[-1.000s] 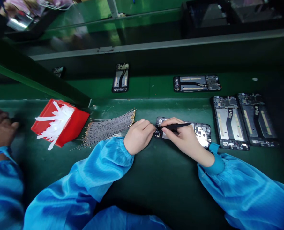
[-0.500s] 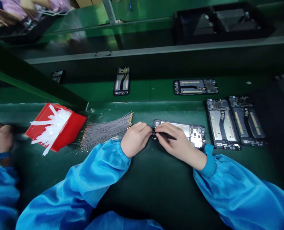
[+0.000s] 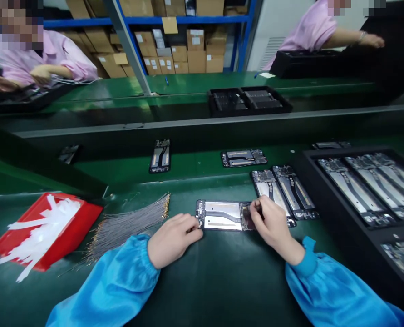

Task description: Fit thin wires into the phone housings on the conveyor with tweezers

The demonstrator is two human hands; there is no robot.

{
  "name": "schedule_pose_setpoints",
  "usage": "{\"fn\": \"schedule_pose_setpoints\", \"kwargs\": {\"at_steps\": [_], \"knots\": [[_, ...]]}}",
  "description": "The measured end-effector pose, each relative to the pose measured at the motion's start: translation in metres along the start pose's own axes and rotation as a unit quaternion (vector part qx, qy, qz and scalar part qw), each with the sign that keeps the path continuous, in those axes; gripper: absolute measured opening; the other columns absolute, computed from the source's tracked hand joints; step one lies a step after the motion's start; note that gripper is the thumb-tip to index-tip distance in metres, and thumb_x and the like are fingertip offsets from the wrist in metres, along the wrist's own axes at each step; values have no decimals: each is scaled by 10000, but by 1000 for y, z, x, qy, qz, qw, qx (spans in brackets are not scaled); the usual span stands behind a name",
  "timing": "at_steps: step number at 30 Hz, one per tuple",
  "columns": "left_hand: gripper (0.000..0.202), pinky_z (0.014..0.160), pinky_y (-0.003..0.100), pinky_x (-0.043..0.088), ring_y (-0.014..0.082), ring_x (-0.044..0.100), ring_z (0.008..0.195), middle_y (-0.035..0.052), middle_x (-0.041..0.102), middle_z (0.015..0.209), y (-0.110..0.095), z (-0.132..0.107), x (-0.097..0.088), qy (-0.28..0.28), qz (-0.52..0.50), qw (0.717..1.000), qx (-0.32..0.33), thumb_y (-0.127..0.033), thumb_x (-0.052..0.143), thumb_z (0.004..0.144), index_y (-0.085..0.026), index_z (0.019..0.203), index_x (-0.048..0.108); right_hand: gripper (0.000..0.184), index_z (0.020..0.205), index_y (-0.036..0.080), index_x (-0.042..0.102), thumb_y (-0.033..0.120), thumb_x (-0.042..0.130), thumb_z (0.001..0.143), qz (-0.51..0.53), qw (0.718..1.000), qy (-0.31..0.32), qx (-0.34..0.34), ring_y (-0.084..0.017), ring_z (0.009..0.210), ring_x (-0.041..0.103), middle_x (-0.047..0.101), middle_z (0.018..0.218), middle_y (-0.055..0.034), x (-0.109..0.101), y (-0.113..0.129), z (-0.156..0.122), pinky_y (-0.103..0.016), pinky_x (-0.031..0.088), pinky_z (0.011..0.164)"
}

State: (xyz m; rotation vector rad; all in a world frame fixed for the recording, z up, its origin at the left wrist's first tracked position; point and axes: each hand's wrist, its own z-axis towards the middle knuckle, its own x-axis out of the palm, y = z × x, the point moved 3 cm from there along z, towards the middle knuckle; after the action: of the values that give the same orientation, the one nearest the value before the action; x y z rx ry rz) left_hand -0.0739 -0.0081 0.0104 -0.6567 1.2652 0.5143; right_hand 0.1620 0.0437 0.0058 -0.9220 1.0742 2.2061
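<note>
An opened phone frame [image 3: 222, 215] lies crosswise on the green bench in front of me, its silvery inner plate facing up. My left hand [image 3: 173, 238] is curled, and its fingertips press on the frame's left end. My right hand [image 3: 273, 225] is at the frame's right end. Its fingers are pinched together over the circuit board there, and what they pinch is hidden. Both arms are in blue sleeves.
A bundle of thin grey wires [image 3: 130, 222] and a red tray of white strips [image 3: 45, 227] lie to the left. Two phone frames [image 3: 283, 190] sit beyond my right hand, with others on the belt [image 3: 160, 156]. A black tray of frames [image 3: 365, 190] stands on the right. People in pink work behind.
My right hand has slid from the phone frame's left end to its right end, and the black tool it held no longer shows. The view has tilted up, bringing the far benches and people into sight.
</note>
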Motion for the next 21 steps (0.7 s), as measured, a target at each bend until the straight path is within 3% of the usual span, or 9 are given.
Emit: {"fn": "schedule_pose_setpoints", "kwargs": {"at_steps": [3,8,11,15,21], "knots": [[203,639,272,360,144,444,709,33,518,809,-14,8,4,2,34,999,39,-155,352,885,-183,848,550,156,680,194,443,232,427,831,-1,999,38,19,-140,575,467,460,637,-11,-2,-5,-8,-291,380,534],[175,653,287,356,151,456,708,25,535,768,-22,18,7,3,68,996,51,-175,394,881,-171,802,550,69,839,198,539,214,473,835,198,974,109,26,-161,770,548,556,821,-46,4,12,-8,-315,445,684],[171,642,275,355,143,470,705,19,546,756,-23,23,8,-6,59,997,50,-175,394,883,-171,815,552,85,873,221,573,199,514,815,280,952,119,25,-164,860,554,562,903,-44,4,18,-11,-329,454,755],[176,627,257,360,127,472,676,10,545,735,-27,33,13,-18,47,998,33,-169,383,887,-174,851,556,154,934,226,571,162,527,801,287,949,121,50,-162,920,555,574,963,-46,4,17,-19,-333,452,810],[190,614,260,354,126,472,666,4,562,729,-32,42,17,-62,65,995,35,-161,392,887,-182,813,565,89,859,204,574,185,562,772,245,957,118,103,-160,794,591,612,828,-30,5,12,-25,-316,482,715]]}}
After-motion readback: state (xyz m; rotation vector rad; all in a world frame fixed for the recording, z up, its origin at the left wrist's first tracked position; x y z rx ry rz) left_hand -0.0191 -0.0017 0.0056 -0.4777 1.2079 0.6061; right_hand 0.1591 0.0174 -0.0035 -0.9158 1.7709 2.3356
